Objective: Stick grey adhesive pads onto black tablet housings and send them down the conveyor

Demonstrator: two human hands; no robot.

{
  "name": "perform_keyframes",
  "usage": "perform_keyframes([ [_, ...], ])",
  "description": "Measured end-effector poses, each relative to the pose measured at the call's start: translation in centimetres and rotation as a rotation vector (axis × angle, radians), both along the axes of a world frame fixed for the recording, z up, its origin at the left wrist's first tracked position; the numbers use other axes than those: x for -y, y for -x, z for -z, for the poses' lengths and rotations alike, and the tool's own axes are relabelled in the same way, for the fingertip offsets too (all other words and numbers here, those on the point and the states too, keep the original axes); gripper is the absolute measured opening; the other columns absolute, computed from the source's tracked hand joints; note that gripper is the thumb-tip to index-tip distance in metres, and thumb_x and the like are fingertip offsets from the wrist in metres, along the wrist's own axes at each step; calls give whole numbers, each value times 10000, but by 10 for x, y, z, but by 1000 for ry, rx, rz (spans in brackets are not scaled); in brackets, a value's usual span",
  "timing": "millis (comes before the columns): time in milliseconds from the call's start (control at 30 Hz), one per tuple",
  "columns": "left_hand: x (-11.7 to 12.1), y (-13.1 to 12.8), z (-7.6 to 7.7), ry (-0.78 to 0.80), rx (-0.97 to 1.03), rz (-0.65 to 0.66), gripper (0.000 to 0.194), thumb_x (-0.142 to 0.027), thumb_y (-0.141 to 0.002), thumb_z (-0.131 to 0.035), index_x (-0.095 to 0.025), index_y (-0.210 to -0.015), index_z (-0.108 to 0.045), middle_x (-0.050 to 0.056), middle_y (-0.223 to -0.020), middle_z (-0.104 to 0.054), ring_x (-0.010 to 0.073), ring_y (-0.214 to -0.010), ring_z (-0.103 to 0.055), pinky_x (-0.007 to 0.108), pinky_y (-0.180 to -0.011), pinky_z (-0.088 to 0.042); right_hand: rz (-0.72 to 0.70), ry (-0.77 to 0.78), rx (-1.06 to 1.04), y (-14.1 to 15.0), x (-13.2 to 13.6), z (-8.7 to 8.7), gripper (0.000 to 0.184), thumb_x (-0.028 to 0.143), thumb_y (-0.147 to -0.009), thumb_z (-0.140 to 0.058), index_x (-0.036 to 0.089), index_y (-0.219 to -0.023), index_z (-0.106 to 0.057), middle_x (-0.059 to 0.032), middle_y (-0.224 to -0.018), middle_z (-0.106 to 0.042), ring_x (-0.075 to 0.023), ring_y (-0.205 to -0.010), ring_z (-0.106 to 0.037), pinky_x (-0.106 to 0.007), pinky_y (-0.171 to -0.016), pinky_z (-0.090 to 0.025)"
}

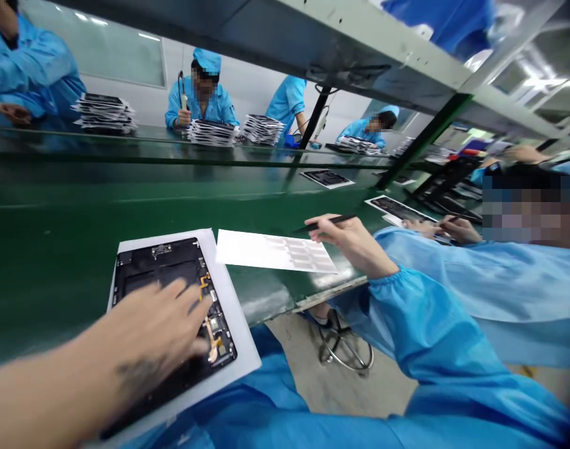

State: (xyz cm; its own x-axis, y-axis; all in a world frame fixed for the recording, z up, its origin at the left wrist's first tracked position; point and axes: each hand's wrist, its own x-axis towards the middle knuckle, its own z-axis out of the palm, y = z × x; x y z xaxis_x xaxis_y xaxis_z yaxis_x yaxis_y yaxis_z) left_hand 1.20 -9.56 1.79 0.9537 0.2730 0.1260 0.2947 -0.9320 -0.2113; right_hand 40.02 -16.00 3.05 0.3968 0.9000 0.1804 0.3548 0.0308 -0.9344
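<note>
Green belt [55, 249]: our spread left hand [147, 330] over the tablet [158, 265], long axis toward us; right hand [345, 240] holds pen [332, 221] beside it.

Green belt worktop [70, 249] inspected; surface glossy, running across the full view. Nearest item: a black tablet housing [158, 265] with an orange flex strip exposed, lying at an angle on a white backing sheet [241, 349]. Just beside it lies a printed sheet [275, 251] bearing a grid of grey labels. Farther along the belt, a second black unit [326, 178] and a third black unit [400, 211] each lie on white backing. Along the far edge stand several stacks of black units [212, 132], sheets interleaved.
</note>
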Motion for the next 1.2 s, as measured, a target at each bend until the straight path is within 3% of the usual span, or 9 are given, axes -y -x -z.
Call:
perform_keyframes([
  [100, -39, -67, -28, 21, -75, 164, 320, -329, -1039, -462, -133, -1205, -651, 145, -1109, -633, 276, -1015, -591, 393, -878, -480, -23, 32, -43, 3, -8, 16, 533, 621, -639, -838, 165, -910, -773, -56, -768, -724, -188, -756, -667, -329, -751, -561],
  [167, -57, -108, -32, 102, -95, 233, 344, -324, -1049, -458, -134, -1303, -592, 164, -1327, -558, 286, -1176, -540, 399, -976, -450, -16, 18, -45, 8, -17, 27, 542, 673, -674, -781, 157, -840, -757, -67, -805, -728, -186, -773, -662, -328, -763, -558],
  [233, -67, -139, -23, 235, -122, 236, 438, -357, -1046, -476, -164, -1439, -488, 177, -1504, -419, 319, -1349, -427, 437, -1092, -377, -19, 20, -50, 10, -26, 35, 581, 721, -671, -748, 154, -797, -739, -76, -825, -736, -182, -767, -659, -319, -747, -551],
  [333, -71, -163, 2, 462, -174, 171, 555, -466, -1052, -430, -279, -1561, -316, 154, -1644, -183, 397, -1504, -171, 559, -1185, -211, -58, 83, -67, 7, -32, 40, 614, 729, -654, -756, 146, -843, -738, -83, -796, -757, -181, -741, -668, -307, -728, -538],
  [433, -69, -166, 20, 565, -194, 147, 561, -520, -1063, -344, -340, -1583, -236, 138, -1671, -47, 424, -1523, -5, 604, -1199, -118, -88, 142, -100, 0, -33, 41, 600, 711, -670, -763, 148, -875, -728, -89, -801, -772, -176, -746, -682, -289, -723, -529],
  [567, -65, -162, 24, 609, -178, 121, 543, -491, -1073, -330, -343, -1585, -225, 131, -1673, 4, 383, -1529, 59, 581, -1220, -37, -91, 180, -119, -3, -34, 38, 541, 656, -695, -784, 145, -862, -721, -88, -781, -770, -161, -700, -673, -270, -678, -512],
  [767, -63, -164, 27, 597, -152, 139, 531, -481, -1077, -300, -348, -1585, -223, 103, -1677, 5, 345, -1537, 58, 567, -1233, -22, -101, 251, -116, 1, -38, 31, 471, 601, -718, -798, 150, -834, -730, -92, -767, -776, -154, -680, -652, -248, -620, -465],
  [933, -63, -166, 31, 584, -132, 146, 518, -457, -1076, -316, -337, -1577, -262, 108, -1676, -31, 362, -1536, 17, 583, -1229, -59, -45, 304, -170, -4, -36, 28, 402, 535, -736, -818, 149, -810, -730, -94, -748, -769, -165, -706, -668, -264, -668, -489],
  [1200, -61, -168, 30, 573, -118, 141, 515, -438, -1070, -355, -332, -1569, -284, 132, -1671, -51, 381, -1532, -14, 611, -1217, -95, -81, 306, -138, 1, -40, 26, 480, 602, -668, -833, 141, -766, -740, -70, -715, -741, -119, -611, -567, -243, -563, -404],
])
